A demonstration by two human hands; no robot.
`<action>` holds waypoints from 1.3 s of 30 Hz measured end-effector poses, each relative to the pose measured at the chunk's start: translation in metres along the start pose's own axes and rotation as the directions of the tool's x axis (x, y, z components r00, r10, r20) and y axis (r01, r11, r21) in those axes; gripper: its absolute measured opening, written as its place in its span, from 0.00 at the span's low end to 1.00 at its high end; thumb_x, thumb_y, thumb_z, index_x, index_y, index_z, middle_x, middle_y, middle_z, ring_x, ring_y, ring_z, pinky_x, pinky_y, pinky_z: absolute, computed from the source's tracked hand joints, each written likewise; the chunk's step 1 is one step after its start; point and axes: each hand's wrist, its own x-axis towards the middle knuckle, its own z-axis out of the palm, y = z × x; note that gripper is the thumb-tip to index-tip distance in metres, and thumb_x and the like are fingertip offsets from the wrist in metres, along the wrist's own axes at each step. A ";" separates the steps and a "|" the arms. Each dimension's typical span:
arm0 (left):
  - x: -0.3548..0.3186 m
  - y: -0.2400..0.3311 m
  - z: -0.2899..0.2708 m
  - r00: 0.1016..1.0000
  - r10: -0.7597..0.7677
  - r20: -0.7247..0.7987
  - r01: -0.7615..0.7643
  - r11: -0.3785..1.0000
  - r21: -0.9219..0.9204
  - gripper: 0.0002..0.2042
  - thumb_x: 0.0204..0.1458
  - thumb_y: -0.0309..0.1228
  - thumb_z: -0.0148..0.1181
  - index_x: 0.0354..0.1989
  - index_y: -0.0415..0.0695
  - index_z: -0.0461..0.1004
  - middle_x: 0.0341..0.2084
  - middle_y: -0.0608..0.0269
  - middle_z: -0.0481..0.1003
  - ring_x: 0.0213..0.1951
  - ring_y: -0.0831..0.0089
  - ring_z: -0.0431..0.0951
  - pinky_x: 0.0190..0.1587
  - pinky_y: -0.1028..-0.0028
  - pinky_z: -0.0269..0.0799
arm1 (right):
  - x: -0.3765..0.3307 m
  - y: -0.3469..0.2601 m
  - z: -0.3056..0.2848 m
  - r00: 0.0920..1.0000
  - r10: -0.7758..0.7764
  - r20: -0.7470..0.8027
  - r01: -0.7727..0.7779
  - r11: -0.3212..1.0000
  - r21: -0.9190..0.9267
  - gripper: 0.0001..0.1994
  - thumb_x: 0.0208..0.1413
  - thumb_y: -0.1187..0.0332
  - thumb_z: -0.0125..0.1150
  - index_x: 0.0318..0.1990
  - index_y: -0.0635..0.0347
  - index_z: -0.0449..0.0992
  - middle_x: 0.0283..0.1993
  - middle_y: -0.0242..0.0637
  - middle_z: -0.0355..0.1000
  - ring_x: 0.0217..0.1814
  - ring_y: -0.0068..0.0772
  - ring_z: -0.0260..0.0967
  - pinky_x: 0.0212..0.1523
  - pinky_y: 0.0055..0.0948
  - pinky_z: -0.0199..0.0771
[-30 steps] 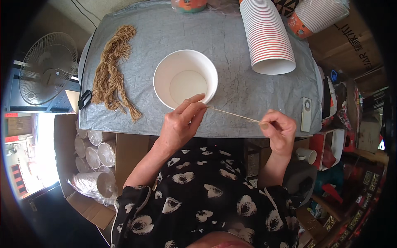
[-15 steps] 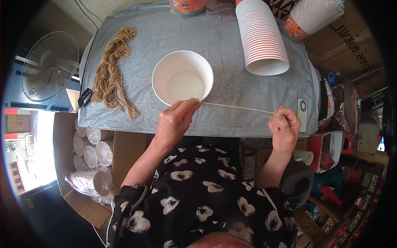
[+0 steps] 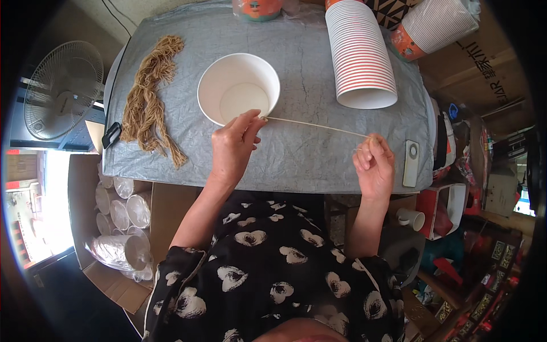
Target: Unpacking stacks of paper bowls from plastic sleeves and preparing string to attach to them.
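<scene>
A white paper bowl (image 3: pixel 238 88) lies on the grey table cover (image 3: pixel 307 154). My left hand (image 3: pixel 233 145) pinches the bowl's near rim together with one end of a thin tan string (image 3: pixel 316 125). The string runs taut to the right into my right hand (image 3: pixel 375 165), which is closed around its other end near the table's front edge.
A bundle of tan strings (image 3: pixel 149 102) lies at the table's left. A long stack of striped paper cups (image 3: pixel 359 54) lies at the back right, another stack (image 3: pixel 436 25) beyond it. A white oblong device (image 3: pixel 410 163) sits right. A fan (image 3: pixel 61 91) and a box of plastic lids (image 3: pixel 119 222) stand left.
My right hand has pulled the string out further to the right, so the length between my hands has grown. My left hand stays at the bowl's rim.
</scene>
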 end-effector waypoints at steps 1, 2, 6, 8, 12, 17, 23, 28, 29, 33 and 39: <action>0.001 0.001 0.001 0.999 0.023 -0.035 -0.023 1.000 0.015 0.10 0.58 0.25 0.67 0.48 0.41 0.82 0.34 0.61 0.85 0.26 0.77 0.85 0.23 0.78 0.78 | 0.004 0.002 0.002 0.999 0.025 0.022 -0.026 0.999 0.046 0.07 0.68 0.69 0.60 0.46 0.63 0.77 0.30 0.29 0.69 0.24 0.18 0.59 0.24 0.22 0.58; 0.004 0.002 0.002 0.996 0.048 -0.070 -0.046 0.999 0.030 0.10 0.59 0.24 0.67 0.48 0.39 0.81 0.35 0.60 0.85 0.26 0.77 0.85 0.23 0.79 0.78 | 0.008 0.004 0.004 0.998 0.047 0.046 -0.051 0.995 0.090 0.07 0.68 0.68 0.59 0.47 0.62 0.76 0.30 0.30 0.68 0.24 0.18 0.59 0.24 0.22 0.58; -0.016 0.002 0.005 0.965 0.260 -0.011 -0.260 0.962 -0.079 0.10 0.54 0.23 0.70 0.42 0.40 0.77 0.46 0.59 0.81 0.27 0.74 0.86 0.23 0.78 0.78 | 0.012 0.016 0.029 0.996 0.081 0.044 -0.082 0.996 0.020 0.08 0.69 0.66 0.58 0.49 0.61 0.76 0.34 0.36 0.74 0.25 0.19 0.64 0.23 0.21 0.62; -0.029 0.012 0.013 0.970 0.169 0.176 -0.111 0.948 -0.298 0.12 0.54 0.23 0.72 0.44 0.39 0.77 0.46 0.58 0.81 0.28 0.74 0.86 0.23 0.78 0.79 | 0.006 0.029 0.046 0.996 0.061 0.063 -0.059 0.998 -0.038 0.09 0.69 0.67 0.58 0.50 0.62 0.76 0.43 0.43 0.79 0.26 0.21 0.67 0.23 0.21 0.64; -0.029 0.010 0.028 0.947 0.129 0.295 0.060 0.829 -0.555 0.22 0.52 0.25 0.74 0.55 0.41 0.77 0.56 0.55 0.76 0.36 0.72 0.86 0.31 0.77 0.81 | 0.003 0.053 0.059 0.972 0.033 0.234 0.001 0.990 -0.144 0.08 0.65 0.72 0.63 0.49 0.58 0.83 0.71 0.49 0.65 0.58 0.32 0.71 0.49 0.31 0.76; -0.028 -0.002 0.030 0.938 0.220 0.269 -0.048 0.849 -0.527 0.14 0.54 0.25 0.72 0.49 0.40 0.83 0.55 0.55 0.75 0.37 0.76 0.82 0.34 0.79 0.80 | -0.001 0.076 0.067 0.963 0.073 0.259 -0.039 0.990 -0.135 0.08 0.64 0.72 0.65 0.48 0.58 0.84 0.73 0.51 0.61 0.78 0.42 0.55 0.66 0.45 0.67; -0.029 -0.015 0.003 0.897 -0.063 0.437 0.338 0.736 -0.587 0.07 0.60 0.23 0.66 0.46 0.39 0.83 0.50 0.54 0.79 0.31 0.78 0.81 0.33 0.79 0.80 | -0.001 0.077 0.057 0.976 0.183 0.119 -0.179 0.983 -0.045 0.11 0.67 0.68 0.61 0.53 0.44 0.84 0.75 0.43 0.61 0.67 0.24 0.64 0.51 0.31 0.70; -0.024 -0.004 0.010 0.961 0.109 0.255 0.042 0.851 -0.524 0.13 0.53 0.21 0.72 0.48 0.40 0.83 0.47 0.61 0.77 0.40 0.78 0.79 0.33 0.80 0.77 | -0.003 0.088 0.066 0.974 0.116 0.194 -0.091 0.987 -0.132 0.10 0.66 0.68 0.63 0.51 0.49 0.84 0.75 0.43 0.61 0.76 0.31 0.55 0.58 0.36 0.68; -0.024 -0.006 0.012 0.962 0.108 0.251 0.041 0.850 -0.525 0.13 0.53 0.21 0.72 0.48 0.40 0.83 0.47 0.61 0.77 0.40 0.78 0.79 0.33 0.80 0.77 | -0.003 0.091 0.070 0.966 0.100 0.238 -0.057 0.982 -0.181 0.09 0.65 0.68 0.64 0.51 0.51 0.85 0.75 0.43 0.61 0.79 0.34 0.52 0.61 0.39 0.68; -0.027 -0.021 0.019 0.953 0.132 0.271 0.040 0.836 -0.547 0.12 0.54 0.23 0.71 0.47 0.40 0.84 0.44 0.62 0.78 0.37 0.80 0.78 0.31 0.80 0.74 | -0.012 0.100 0.071 0.959 0.152 0.238 -0.139 0.988 -0.070 0.10 0.65 0.68 0.64 0.51 0.54 0.84 0.75 0.44 0.60 0.80 0.36 0.49 0.63 0.42 0.66; -0.025 -0.015 -0.001 0.906 0.076 0.416 0.206 0.779 -0.592 0.07 0.62 0.27 0.66 0.45 0.39 0.83 0.42 0.60 0.80 0.32 0.77 0.83 0.23 0.82 0.71 | -0.009 0.094 0.049 0.947 0.277 0.161 -0.294 0.951 0.094 0.12 0.68 0.64 0.61 0.56 0.48 0.82 0.76 0.37 0.60 0.62 0.25 0.67 0.57 0.36 0.68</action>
